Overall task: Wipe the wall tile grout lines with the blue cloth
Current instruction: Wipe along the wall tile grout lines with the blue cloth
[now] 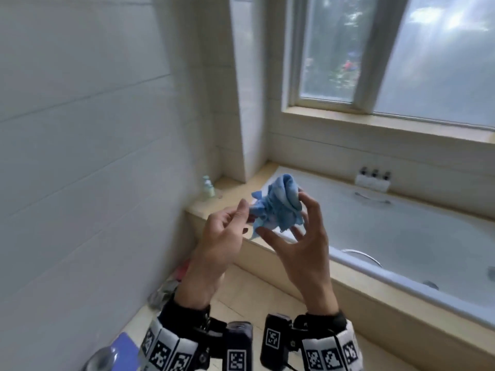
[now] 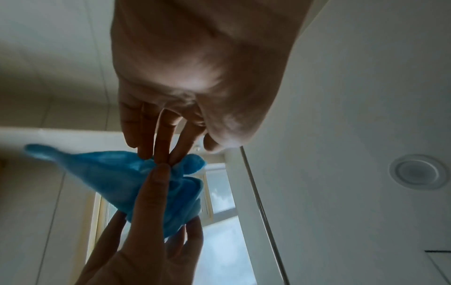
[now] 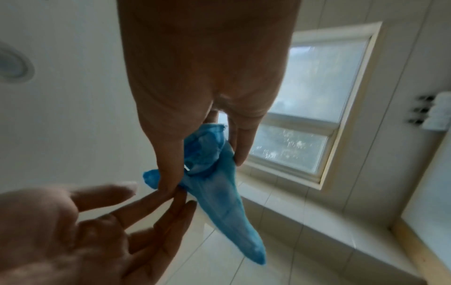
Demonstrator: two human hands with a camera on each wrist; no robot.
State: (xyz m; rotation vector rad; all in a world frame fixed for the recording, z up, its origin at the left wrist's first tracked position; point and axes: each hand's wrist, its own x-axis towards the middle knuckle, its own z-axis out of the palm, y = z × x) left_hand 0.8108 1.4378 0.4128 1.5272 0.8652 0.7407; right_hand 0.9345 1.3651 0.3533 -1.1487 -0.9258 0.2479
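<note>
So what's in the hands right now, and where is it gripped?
The blue cloth, bunched, in mid-air. The right hand pinches its bunched middle between thumb and fingertips; the left hand pinches its left edge.

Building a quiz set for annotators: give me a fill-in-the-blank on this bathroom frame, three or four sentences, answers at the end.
1. The cloth held between both hands is ____ in colour.
2. The cloth is ____ up, not spread flat.
3. Behind the hands, under the window, stands a white ____.
4. The right hand and the left hand hold the cloth clear of the tiled ____.

Answers: blue; bunched; bathtub; wall
</note>
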